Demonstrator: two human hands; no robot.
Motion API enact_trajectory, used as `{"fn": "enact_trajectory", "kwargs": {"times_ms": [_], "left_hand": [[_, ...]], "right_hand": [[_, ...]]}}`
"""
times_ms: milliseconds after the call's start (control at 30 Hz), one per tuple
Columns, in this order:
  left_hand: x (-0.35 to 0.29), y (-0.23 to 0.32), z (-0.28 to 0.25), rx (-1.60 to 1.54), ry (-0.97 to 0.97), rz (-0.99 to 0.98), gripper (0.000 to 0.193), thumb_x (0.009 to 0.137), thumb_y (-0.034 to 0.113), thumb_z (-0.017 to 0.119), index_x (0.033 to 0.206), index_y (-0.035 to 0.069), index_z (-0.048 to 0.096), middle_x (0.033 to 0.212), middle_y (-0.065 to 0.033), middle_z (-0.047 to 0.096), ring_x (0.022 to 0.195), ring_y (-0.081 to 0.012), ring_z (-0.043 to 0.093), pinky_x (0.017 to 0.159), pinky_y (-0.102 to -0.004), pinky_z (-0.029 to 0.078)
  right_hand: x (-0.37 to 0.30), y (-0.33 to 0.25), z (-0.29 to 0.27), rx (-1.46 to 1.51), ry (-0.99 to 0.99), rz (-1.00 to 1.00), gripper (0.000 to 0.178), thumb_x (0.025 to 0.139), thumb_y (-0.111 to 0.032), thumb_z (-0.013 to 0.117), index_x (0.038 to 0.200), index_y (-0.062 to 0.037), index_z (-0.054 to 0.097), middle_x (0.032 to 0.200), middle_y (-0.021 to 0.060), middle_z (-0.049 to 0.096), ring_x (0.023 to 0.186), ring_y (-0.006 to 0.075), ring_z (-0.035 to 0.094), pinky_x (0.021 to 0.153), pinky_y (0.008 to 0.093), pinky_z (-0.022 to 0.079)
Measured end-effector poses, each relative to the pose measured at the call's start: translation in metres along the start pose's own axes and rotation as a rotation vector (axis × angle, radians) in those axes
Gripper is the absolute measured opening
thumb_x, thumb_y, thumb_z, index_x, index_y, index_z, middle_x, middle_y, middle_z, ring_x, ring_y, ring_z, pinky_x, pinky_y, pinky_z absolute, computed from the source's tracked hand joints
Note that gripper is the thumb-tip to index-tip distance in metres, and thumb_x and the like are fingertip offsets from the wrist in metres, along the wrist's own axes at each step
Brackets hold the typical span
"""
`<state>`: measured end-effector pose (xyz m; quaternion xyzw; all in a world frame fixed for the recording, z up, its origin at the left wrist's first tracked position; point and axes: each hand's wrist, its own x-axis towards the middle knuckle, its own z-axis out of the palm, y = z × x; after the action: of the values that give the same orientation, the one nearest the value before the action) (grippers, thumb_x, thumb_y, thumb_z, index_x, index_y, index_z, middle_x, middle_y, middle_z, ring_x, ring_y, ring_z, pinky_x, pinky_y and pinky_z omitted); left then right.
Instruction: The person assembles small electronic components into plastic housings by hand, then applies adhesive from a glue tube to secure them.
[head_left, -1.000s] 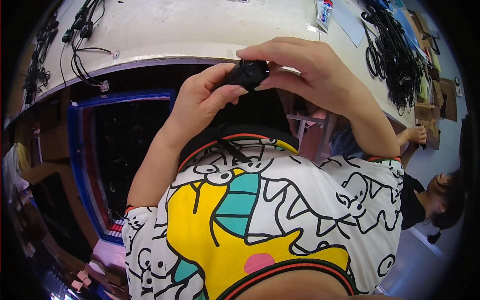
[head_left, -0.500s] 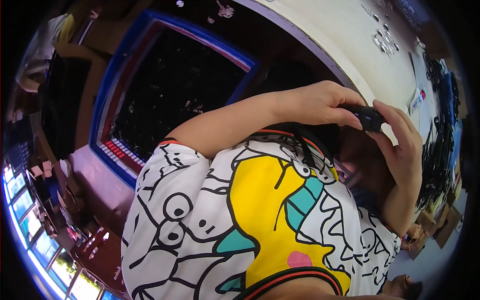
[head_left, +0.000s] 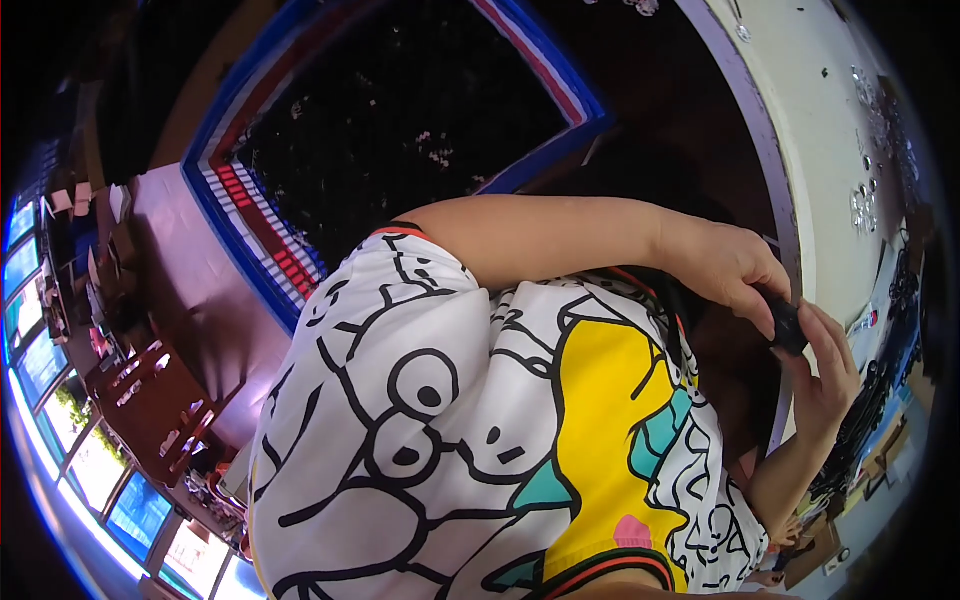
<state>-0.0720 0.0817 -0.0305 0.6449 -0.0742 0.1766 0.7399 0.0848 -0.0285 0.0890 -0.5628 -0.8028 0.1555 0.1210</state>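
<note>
A small black object [head_left: 788, 328], stubby and partly covered by fingers, is held between my two hands near the edge of the pale table; its kind cannot be made out. My left hand [head_left: 735, 272] pinches its left end between thumb and fingers. From the other side, my right hand [head_left: 825, 372] grips it with fingertips and thumb. The hands almost meet, and fingers hide much of the object.
The pale tabletop [head_left: 835, 170] carries clear, shiny round pieces [head_left: 864, 205]. Dark cables [head_left: 870, 400] lie bunched at the right. Left of me, a blue-edged, red-and-white bordered frame [head_left: 245, 215] surrounds a dark surface with small light bits. A brown chair [head_left: 150, 385] stands at far left.
Both hands, still on the black object, appear lower and farther right in the picture. The whole view has shifted and turned, with the frame and table moving too.
</note>
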Motion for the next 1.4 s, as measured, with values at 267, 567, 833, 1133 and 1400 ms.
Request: {"fn": "enact_trajectory", "kwargs": {"times_ms": [267, 567, 833, 1133, 1400], "left_hand": [[0.001, 0.002, 0.004, 0.088, 0.184, 0.017, 0.028, 0.076, 0.026, 0.062, 0.092, 0.003, 0.06, 0.077, -0.0118, 0.061, 0.072, -0.022, 0.058, 0.066, -0.0283, 0.043], [-0.005, 0.01, 0.006, -0.017, 0.057, 0.032, 0.028, 0.076, 0.028, 0.063, 0.091, 0.004, 0.06, 0.073, -0.0099, 0.06, 0.068, -0.0194, 0.057, 0.06, -0.0297, 0.042], [-0.003, 0.012, 0.01, 0.245, 0.262, 0.037, 0.035, 0.073, 0.038, 0.063, 0.091, 0.007, 0.061, 0.076, -0.0109, 0.061, 0.074, -0.0278, 0.059, 0.063, -0.0343, 0.044], [0.005, 0.008, 0.012, 0.403, 0.274, -0.025, 0.033, 0.074, 0.035, 0.061, 0.094, 0.009, 0.059, 0.083, -0.0111, 0.061, 0.078, -0.0299, 0.058, 0.065, -0.0356, 0.046], [0.016, 0.016, 0.009, 0.41, 0.371, 0.015, 0.026, 0.08, 0.014, 0.06, 0.101, 0.0, 0.055, 0.079, -0.003, 0.058, 0.068, -0.0083, 0.054, 0.061, -0.0191, 0.043]], "right_hand": [[0.02, -0.028, 0.003, 0.1, 0.113, 0.401, 0.04, 0.066, -0.012, 0.071, 0.1, 0.0034, 0.058, 0.088, 0.0147, 0.061, 0.078, 0.0241, 0.06, 0.069, 0.0287, 0.047], [-0.008, -0.003, -0.01, -0.093, -0.041, 0.164, 0.04, 0.065, -0.019, 0.072, 0.096, 0.0033, 0.059, 0.087, 0.0153, 0.062, 0.075, 0.0233, 0.06, 0.066, 0.0291, 0.047], [-0.01, 0.005, -0.015, 0.028, 0.012, 0.538, 0.031, 0.079, -0.022, 0.06, 0.097, 0.0029, 0.055, 0.074, 0.0043, 0.059, 0.064, 0.0106, 0.055, 0.057, 0.0222, 0.042], [0.013, -0.018, -0.007, 0.253, -0.001, 0.733, 0.021, 0.078, -0.008, 0.056, 0.098, -0.001, 0.055, 0.073, 0.0016, 0.058, 0.059, 0.006, 0.05, 0.05, 0.0192, 0.041], [0.013, -0.006, 0.005, 0.562, 0.2, 0.588, 0.019, 0.083, -0.016, 0.054, 0.093, 0.0002, 0.056, 0.067, 0.0017, 0.057, 0.056, 0.0051, 0.051, 0.052, 0.017, 0.041]]}}
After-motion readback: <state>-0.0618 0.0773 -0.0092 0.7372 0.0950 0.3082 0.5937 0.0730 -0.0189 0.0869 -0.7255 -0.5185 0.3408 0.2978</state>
